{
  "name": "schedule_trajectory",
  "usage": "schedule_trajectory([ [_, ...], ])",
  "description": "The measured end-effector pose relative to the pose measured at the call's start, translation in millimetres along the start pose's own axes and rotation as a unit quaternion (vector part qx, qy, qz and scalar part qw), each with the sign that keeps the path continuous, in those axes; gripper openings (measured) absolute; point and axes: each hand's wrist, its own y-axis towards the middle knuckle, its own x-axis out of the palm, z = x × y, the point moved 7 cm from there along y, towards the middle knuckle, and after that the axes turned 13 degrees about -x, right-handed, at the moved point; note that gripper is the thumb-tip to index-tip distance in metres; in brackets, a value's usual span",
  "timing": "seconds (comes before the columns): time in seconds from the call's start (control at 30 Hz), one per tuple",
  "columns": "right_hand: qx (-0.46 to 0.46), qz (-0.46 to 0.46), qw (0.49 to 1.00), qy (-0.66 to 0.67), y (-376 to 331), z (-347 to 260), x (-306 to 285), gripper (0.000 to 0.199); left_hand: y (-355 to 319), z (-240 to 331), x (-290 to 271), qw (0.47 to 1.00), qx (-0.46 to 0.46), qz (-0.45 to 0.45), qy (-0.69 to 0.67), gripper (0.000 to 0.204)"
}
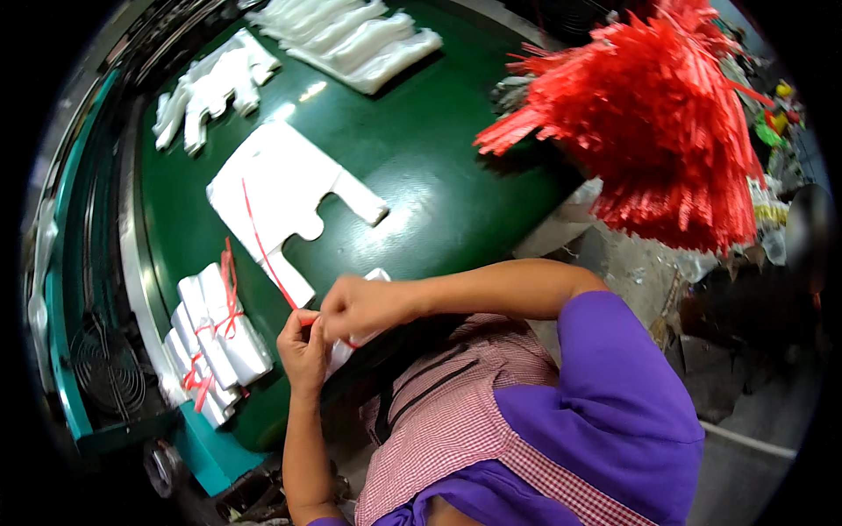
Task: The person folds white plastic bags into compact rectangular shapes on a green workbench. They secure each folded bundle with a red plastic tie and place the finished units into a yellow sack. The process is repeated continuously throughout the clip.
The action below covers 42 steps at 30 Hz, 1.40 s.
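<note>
red strip (pixel 281 285) round a white roll (pixel 338 356), at the green table's (pixel 465 175) edge
your left hand (pixel 304 351) pinches the strip; your right hand (pixel 364 306) curls beside it, too blurred to tell its grip.

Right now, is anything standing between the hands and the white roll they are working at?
Nothing visible blocks them: the left hand and right hand are right at the roll, with only a red strip across it. The right hand hides its middle, so contact there can't be told.
</note>
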Motion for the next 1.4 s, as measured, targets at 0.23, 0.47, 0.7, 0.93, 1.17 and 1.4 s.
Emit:
schedule_trajectory([
  [0.23,-0.13,-0.001,0.969,-0.211,4.8,10.1,4.6,0.016,-64.4,54.8,47.2,0.807,0.458,0.004,0.373,0.02],
  [0.47,-0.257,-0.037,0.911,-0.322,-37.6,-23.4,28.0,0.016,2.5,55.8,-54.0,0.944,0.155,0.118,0.267,0.01],
  [0.7,-0.197,-0.187,0.816,-0.51,-0.7,-19.2,35.4,0.058,-21.3,43.8,-54.7,0.967,0.137,0.101,0.188,0.013],
  [0.93,-0.071,0.093,0.98,-0.159,97.1,-9.2,-6.0,0.054,-71.6,72.9,-86.6,0.815,0.377,0.25,0.362,0.043],
  [1.17,-0.164,0.108,0.809,-0.554,125.9,9.2,-57.8,0.016,-2.7,20.5,-102.8,0.793,0.297,0.261,0.464,0.025],
  [1.4,-0.131,-0.03,0.779,-0.612,57.6,18.1,-48.9,0.016,34.8,20.7,-112.2,0.772,0.292,0.295,0.481,0.024],
])
